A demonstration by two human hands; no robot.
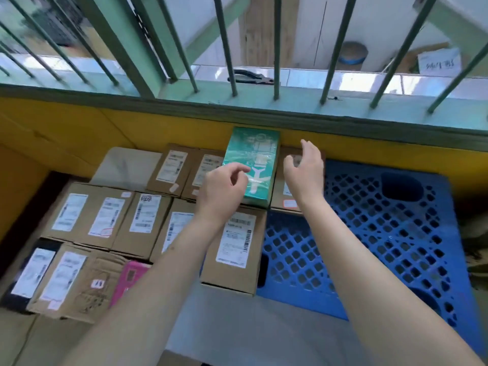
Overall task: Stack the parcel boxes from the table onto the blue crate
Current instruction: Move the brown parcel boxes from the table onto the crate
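Both hands open and empty, left hand [223, 192], right hand [303, 171], flanking green box [254, 151], blue crate [383, 233], yellow wall [79, 128], barred window [237, 48]

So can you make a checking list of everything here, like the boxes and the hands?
Surface: blue crate, lattice top mostly bare on the right.
Job's things: brown parcel boxes with white labels in rows on the left; green box lies on top of them near the yellow wall; pink parcel at the front.
Clutter: nothing seen.
Grips: left hand and right hand open on either side of the green box, holding nothing.
Cables: nothing seen.
Surroundings: green window bars above; black-handled tool on the sill.
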